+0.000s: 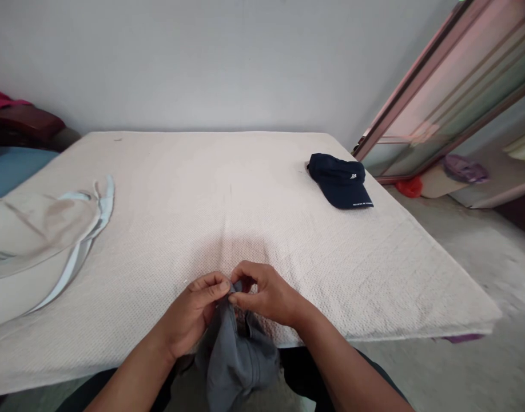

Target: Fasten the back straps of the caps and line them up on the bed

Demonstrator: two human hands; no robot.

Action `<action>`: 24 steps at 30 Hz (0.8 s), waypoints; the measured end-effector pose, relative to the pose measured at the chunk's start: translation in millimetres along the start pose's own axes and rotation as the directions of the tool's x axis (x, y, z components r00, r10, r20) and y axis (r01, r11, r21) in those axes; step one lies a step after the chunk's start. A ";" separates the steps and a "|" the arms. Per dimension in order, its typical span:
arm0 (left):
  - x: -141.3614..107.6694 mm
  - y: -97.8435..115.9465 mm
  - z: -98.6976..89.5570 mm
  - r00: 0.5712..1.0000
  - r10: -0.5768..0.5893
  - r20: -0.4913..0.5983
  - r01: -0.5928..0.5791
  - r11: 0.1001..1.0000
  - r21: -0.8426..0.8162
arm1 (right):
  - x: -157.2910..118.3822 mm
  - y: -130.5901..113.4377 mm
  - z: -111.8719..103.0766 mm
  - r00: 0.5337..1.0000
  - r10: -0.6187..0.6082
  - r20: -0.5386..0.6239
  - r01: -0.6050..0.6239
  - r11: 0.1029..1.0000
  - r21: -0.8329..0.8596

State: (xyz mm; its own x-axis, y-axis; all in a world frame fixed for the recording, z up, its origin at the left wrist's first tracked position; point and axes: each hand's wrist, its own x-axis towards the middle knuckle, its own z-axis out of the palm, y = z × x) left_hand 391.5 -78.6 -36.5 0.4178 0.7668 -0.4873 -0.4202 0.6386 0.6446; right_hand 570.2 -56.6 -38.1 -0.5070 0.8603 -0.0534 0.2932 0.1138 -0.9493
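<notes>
Cap [241,366], grey, hangs over the near edge of the covered surface [172,200], its upper end pinched between the person's two hands. Left hand [198,303]: thumb and forefinger closed on the fabric. Right hand [262,292]: thumb and fingers also gripping, just beside; exact contact partly hidden. Judged risk: most of the cap hangs with no support visible beneath, so if both pinches loosened it would probably drop toward the floor [472,246]. Uneven pulling could twist the fabric or free one grip. Outward: beige hat [39,240] at left, navy cap [335,174] far right; both well apart, snagging unlikely.
</notes>
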 end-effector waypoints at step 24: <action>0.2 7.1 -0.9 0.988 0.119 -0.094 -0.122 0.992 -0.027 | 0.7 4.2 -4.9 0.955 0.118 0.273 -0.255 0.795 0.550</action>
State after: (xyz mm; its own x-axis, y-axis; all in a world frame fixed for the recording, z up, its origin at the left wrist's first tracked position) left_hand 387.9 -73.9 -32.6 0.2874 0.8399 -0.4604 -0.4900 0.5419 0.6828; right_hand 575.1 -53.1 -40.6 -0.6710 0.6990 -0.2474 -0.0833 -0.4026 -0.9116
